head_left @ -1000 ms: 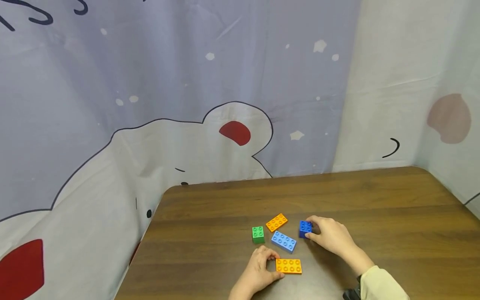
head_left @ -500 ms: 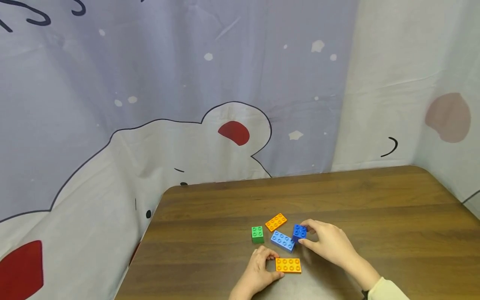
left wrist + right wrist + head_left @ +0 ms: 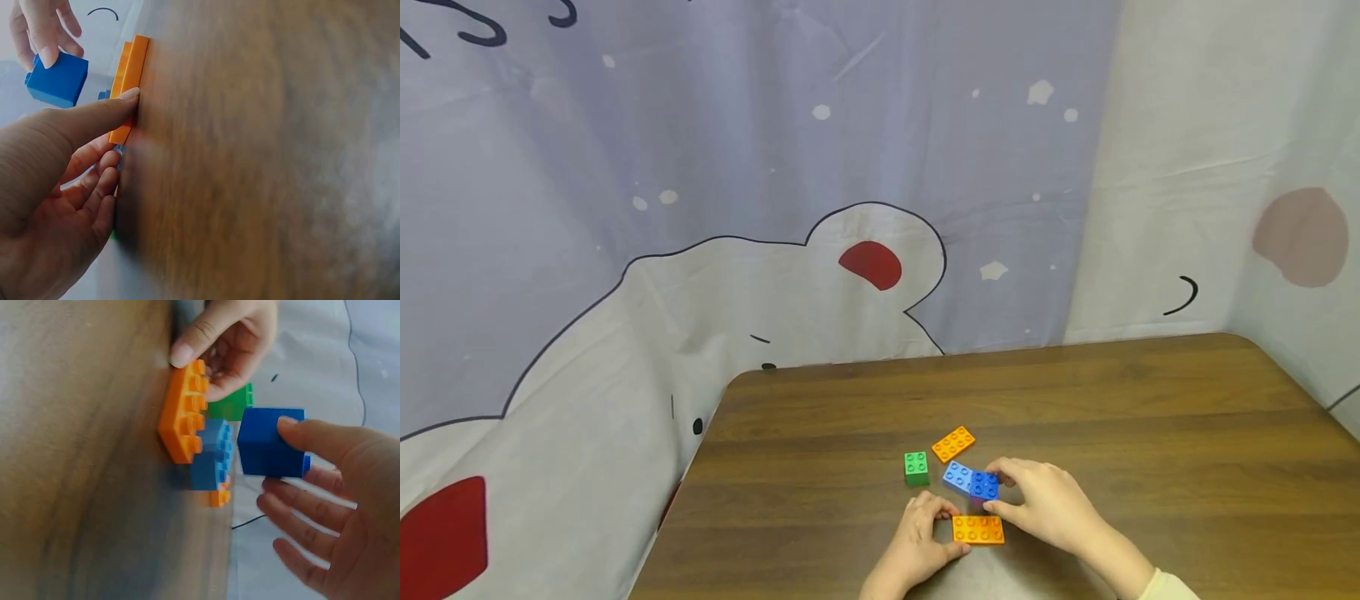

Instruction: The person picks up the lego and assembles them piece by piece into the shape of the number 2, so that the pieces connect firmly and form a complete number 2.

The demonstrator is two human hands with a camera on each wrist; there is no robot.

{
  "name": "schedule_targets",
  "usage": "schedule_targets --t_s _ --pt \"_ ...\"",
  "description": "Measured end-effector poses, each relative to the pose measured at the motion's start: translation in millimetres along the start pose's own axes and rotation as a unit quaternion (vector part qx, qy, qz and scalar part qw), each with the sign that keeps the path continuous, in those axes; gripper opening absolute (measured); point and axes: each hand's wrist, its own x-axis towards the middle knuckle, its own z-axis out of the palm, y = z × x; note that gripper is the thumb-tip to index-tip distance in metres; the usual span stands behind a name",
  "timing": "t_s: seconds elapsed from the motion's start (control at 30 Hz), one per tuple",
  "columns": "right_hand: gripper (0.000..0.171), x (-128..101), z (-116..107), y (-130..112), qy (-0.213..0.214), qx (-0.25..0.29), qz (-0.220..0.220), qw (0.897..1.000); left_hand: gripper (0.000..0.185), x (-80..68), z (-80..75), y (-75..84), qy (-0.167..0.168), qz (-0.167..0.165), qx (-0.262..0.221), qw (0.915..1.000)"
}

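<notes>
A square dark blue brick [image 3: 269, 445] is pinched between the thumb and fingers of my right hand [image 3: 1047, 502]. In the right wrist view that brick hangs raised off the table, and in the head view it overlaps the right end of a light blue brick [image 3: 957, 476]. My left hand [image 3: 916, 539] grips the left end of a flat orange brick [image 3: 978, 530] lying on the table, thumb at its near edge and fingers at the far one. The left wrist view shows the thumb pressed on the orange brick's [image 3: 130, 69] side.
A green square brick [image 3: 916, 468] sits left of the light blue one. Behind them lies a second orange brick [image 3: 953, 444], turned at an angle. The wooden table [image 3: 1120, 408] reaches back to a printed curtain [image 3: 737, 308].
My right hand has carried the dark blue brick leftward and nearer, from beside the light blue brick to over its right end. The left hand and the orange brick have stayed put.
</notes>
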Motion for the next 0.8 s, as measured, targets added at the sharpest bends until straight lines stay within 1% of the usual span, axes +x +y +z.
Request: schedule_targets --t_s 0.13,0.2,0.33,0.5,0.63,0.8 --pt "0.033 0.7 6.0 -0.8 -0.027 0.006 -0.031 0.999 0.033 1.7 -0.1 -0.9 0.003 0.001 0.003 1.0" --pt "0.034 0.4 8.3 -1.6 -0.038 0.01 -0.037 0.999 0.033 2.7 -0.6 -0.3 0.003 -0.002 0.002 1.0" --pt "0.035 0.8 11.1 -3.2 -0.04 0.013 -0.044 0.998 0.034 4.5 -1.7 1.2 0.006 -0.014 -0.009 0.9998" --pt "0.036 0.1 12.9 -3.6 -0.034 0.007 -0.058 0.998 0.034 5.0 -1.9 2.1 0.013 -0.018 -0.019 0.9996" --pt "0.037 -2.2 15.5 -4.0 -0.035 -0.003 -0.056 0.998 0.034 2.9 -0.7 2.2 0.014 -0.02 -0.023 0.9995" --pt "0.036 -6.2 18.8 -3.3 -0.044 0.004 -0.047 0.998 0.034 -1.6 2.0 0.7 0.008 -0.02 -0.028 0.9994"
